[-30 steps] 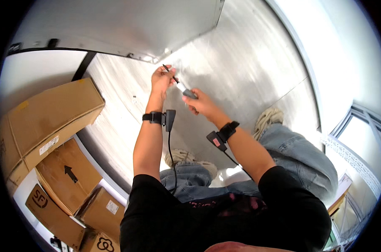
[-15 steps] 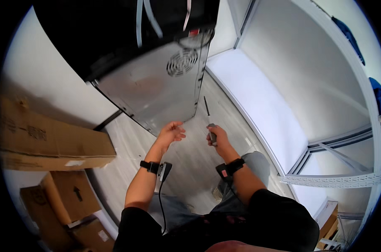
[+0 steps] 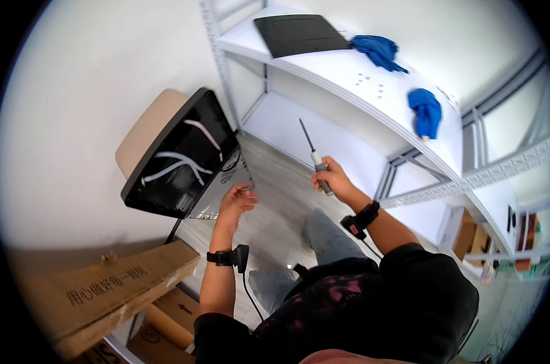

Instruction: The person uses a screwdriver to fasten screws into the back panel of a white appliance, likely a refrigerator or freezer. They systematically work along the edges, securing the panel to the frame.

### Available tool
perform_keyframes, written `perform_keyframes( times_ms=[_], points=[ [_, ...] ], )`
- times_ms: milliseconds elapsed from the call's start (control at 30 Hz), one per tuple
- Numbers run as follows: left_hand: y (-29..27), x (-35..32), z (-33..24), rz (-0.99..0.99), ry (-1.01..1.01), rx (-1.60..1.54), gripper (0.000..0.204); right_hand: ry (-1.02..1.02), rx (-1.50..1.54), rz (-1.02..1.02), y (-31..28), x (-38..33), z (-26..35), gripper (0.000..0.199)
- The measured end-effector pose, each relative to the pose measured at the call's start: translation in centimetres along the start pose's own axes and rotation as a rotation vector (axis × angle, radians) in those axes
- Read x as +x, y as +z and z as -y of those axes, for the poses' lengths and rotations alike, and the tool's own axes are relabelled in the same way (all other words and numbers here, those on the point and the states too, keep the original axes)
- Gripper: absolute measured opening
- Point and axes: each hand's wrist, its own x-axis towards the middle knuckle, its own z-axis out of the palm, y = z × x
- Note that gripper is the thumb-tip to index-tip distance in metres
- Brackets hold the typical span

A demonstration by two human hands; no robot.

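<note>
The right hand [image 3: 334,182] now lifts the slim grey-handled metal screwdriver [image 3: 314,159] clear of the open black-and-silver computer case [image 3: 184,164], gripping its handle; the left hand [image 3: 235,203] hangs released beside the case's lower edge.

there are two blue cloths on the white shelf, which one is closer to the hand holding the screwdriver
The blue cloth near the shelf's right end, above the right hand. The other cloth lies farther back, beside the flat black panel.

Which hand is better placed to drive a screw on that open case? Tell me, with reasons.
Probably the right hand: it already grips the screwdriver, shaft pointing up and away. The left hand is empty, fingers spread close to the open computer case, better suited to steadying it.
</note>
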Motion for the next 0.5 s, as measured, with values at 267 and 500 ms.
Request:
perform_keyframes(
  times_ms=[267,500],
  points=[
    [6.5,4.5,-11.8,0.093,0.036,0.067,0.028,0.031,0.104,-0.224,-6.2,-1.3,12.9,0.015],
    [10.3,17.7,-17.8,-0.116,0.046,0.018,0.027,-0.133,0.176,-0.159,-14.1,16.6,25.2,0.013]
  ],
)
